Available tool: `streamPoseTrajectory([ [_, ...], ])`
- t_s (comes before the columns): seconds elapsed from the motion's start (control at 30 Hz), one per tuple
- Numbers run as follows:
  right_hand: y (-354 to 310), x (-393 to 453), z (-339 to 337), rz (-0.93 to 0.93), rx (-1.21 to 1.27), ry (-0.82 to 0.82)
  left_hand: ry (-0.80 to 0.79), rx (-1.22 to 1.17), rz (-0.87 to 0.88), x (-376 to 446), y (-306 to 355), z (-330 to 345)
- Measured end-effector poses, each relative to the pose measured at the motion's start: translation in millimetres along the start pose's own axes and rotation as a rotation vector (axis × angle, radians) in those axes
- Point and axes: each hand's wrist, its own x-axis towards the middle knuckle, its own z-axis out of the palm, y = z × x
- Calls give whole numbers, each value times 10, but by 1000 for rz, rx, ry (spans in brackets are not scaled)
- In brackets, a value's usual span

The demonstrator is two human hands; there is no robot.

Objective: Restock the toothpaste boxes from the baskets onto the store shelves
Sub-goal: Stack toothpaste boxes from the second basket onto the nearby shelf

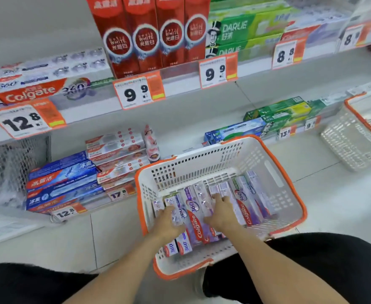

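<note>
In the head view, both hands are down inside the white basket with the orange rim [289, 172], which sits on the tiled floor against the person's knees, below the shelves. The purple-and-white Colgate 360 boxes [194, 216] lie side by side along the basket floor, running from its near wall toward the far wall, packed from the left wall across to about the middle right. The left hand [166, 222] rests on the boxes nearest the left wall with its fingers bent down over their tops; it seems to be closing on one or two, though the view does not show whether it has a firm grip. The right hand [222, 212] lies on the boxes near the middle, fingers reaching forward and curling over their far ends. To do this step well, I judge each hand should gather a small squared-up bundle, thumb under one long side and fingers over the other, and lift straight up so that neighbouring boxes do not drag or tip. Matching Colgate 360 stock [42, 88] lies flat at the left end of the upper shelf, above the 12.8 price tag [24, 121], so that is the likely destination; keep the printed face outward. A second basket [355, 139] stands near the right edge of the floor.
</note>
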Motion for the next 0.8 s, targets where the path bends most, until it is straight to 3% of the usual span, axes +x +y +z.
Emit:
streamPoseTrajectory([
  [0.1, 65, 44, 57, 44, 5, -102, 51, -53, -75, 110, -55, 117],
  [0.2, 76, 81, -34, 47, -7, -74, 78, -113, -79, 137, -124, 174],
  [0.37, -202, 26, -447, -66, 345, -140, 285, -384, -45, -40, 50, 102],
  [0.53, -515, -221, -598, -158, 678, -521, -40, -880, -51, -146, 256, -61],
  [0.6, -519, -242, -496, -153, 692, -580, -42, -921, -25, -200, 261, -86],
  [0.7, -424, -149, -381, -65, 684, -476, 116, -894, -52, -287, 170, -106],
  [0.8, -232, 19, -245, -13, 298, -209, 180, -900, -68, -369, 60, -149],
])
